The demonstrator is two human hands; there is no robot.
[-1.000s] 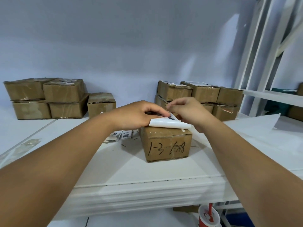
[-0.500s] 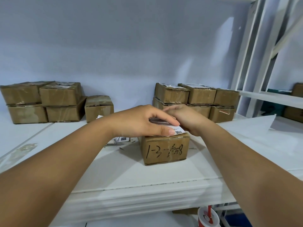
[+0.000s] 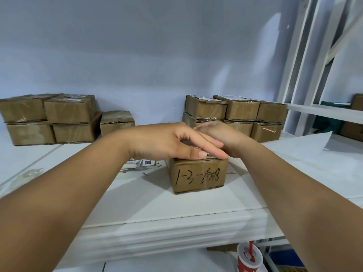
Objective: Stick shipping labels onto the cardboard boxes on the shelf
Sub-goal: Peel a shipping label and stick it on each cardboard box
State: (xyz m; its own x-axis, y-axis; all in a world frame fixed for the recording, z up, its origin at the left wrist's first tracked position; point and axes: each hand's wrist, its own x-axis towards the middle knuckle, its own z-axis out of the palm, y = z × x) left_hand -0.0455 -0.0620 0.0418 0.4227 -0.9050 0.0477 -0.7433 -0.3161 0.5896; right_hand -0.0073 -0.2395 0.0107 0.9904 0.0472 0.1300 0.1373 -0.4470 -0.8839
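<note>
Shipping label [image 3: 211, 157], seen only as a thin pale strip between fingertips, was pressed onto the top of a small cardboard box [image 3: 198, 176] marked in black handwriting on its near side. The box was stood near the front middle of a white shelf [image 3: 176, 209].

The left hand [image 3: 172, 142] was laid flat over the label, fingers straight and together, the thumb set along the box's near top edge. The right hand [image 3: 218, 134] was rested on the far right part of the box top, just behind the left fingers and touching them. Its own fingers were blurred and partly hidden, so whether they were straight or curled could not be told. Both hands were thus brought together over the one box.

Loose labels [image 3: 146, 162] printed with square codes were left lying just to the left of the box, partly hidden by the left wrist. Against the back wall, a left stack of boxes [image 3: 49, 118] was piled two high, with a single box [image 3: 117, 122] set beside it, and a right stack of boxes [image 3: 233, 114] was likewise piled two high. A white paper sheet [image 3: 294, 148] was spread at the right of the shelf. A red-and-white paper cup [image 3: 248, 258] with a straw was seen below the shelf's front edge.
</note>
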